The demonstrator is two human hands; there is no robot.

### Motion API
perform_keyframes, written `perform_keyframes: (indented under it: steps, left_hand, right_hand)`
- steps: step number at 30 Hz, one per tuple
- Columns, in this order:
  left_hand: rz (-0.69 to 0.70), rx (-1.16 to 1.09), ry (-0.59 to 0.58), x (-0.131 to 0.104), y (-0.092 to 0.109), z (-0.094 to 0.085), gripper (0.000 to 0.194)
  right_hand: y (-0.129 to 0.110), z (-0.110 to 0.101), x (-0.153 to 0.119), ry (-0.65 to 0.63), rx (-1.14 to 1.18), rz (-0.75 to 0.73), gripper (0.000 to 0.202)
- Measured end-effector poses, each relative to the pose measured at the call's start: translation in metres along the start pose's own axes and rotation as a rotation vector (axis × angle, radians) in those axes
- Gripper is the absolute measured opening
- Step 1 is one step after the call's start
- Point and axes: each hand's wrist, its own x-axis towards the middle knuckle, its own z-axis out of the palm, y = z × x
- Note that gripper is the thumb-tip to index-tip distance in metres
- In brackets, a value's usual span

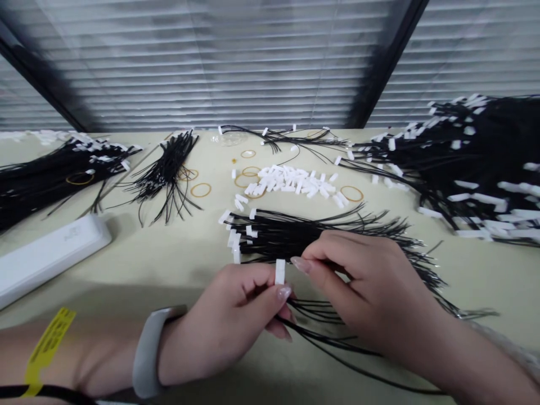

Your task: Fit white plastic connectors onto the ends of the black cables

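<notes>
My left hand (248, 315) pinches a small white connector housing (280, 271) upright between thumb and fingers. Several black wires (320, 337) run out from under that hand toward the lower right. Close to the right of the connector, my right hand (363, 281) has its thumb and forefinger pressed together; what is in the pinch, if anything, is too small to make out. Just behind both hands lies a bundle of black wires (278, 233) with white connectors at its left end and bare tips at its right.
Loose white connectors (291, 180) are heaped behind the bundle, with rubber bands (201, 190) around them. Larger wire piles lie at the right (476, 152) and left (37, 174). A smaller wire bunch (169, 169) and a white case (50, 253) are on the left. Blinds (270, 62) stand behind.
</notes>
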Motion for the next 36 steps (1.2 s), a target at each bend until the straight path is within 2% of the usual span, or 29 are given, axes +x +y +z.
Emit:
perform_keyframes:
  steps: [11, 22, 24, 26, 28, 29, 30, 32, 34, 36]
  left_hand:
    - [0.004, 0.098, -0.021, -0.002, -0.004, 0.000, 0.024]
    - [0.023, 0.064, -0.060, -0.001, -0.002, 0.001, 0.023]
    - [0.021, 0.029, -0.025, 0.001, -0.003, 0.001, 0.022]
    - [0.011, -0.031, 0.031, 0.002, -0.004, 0.000, 0.020]
    - [0.000, -0.100, 0.094, 0.002, -0.004, -0.002, 0.017]
    - [-0.008, -0.134, 0.120, 0.002, -0.004, -0.002, 0.016]
    - [-0.014, -0.165, 0.139, 0.002, -0.003, -0.002, 0.015]
    - [-0.009, -0.215, 0.170, 0.003, -0.003, -0.002, 0.014]
    - [0.004, -0.247, 0.192, 0.003, -0.002, -0.002, 0.014]
    - [0.016, -0.276, 0.211, 0.004, -0.003, -0.002, 0.016]
  right_hand:
    - [-0.003, 0.007, -0.001, -0.066, -0.082, 0.019, 0.028]
    - [-0.004, 0.010, 0.001, -0.048, 0.000, -0.042, 0.023]
    - [-0.003, 0.006, 0.003, 0.008, -0.018, -0.052, 0.016]
    - [-0.001, -0.003, 0.004, 0.145, -0.075, -0.087, 0.007]
    - [0.002, -0.016, 0.003, 0.258, -0.143, -0.126, 0.009]
    - [0.004, -0.022, 0.001, 0.244, -0.168, -0.133, 0.017]
    - [0.005, -0.028, 0.000, 0.175, -0.185, -0.130, 0.026]
    - [0.009, -0.035, -0.003, -0.042, -0.214, -0.094, 0.034]
    - [0.014, -0.037, -0.006, -0.191, -0.263, -0.061, 0.032]
    - [0.019, -0.036, -0.008, -0.224, -0.332, -0.033, 0.028]
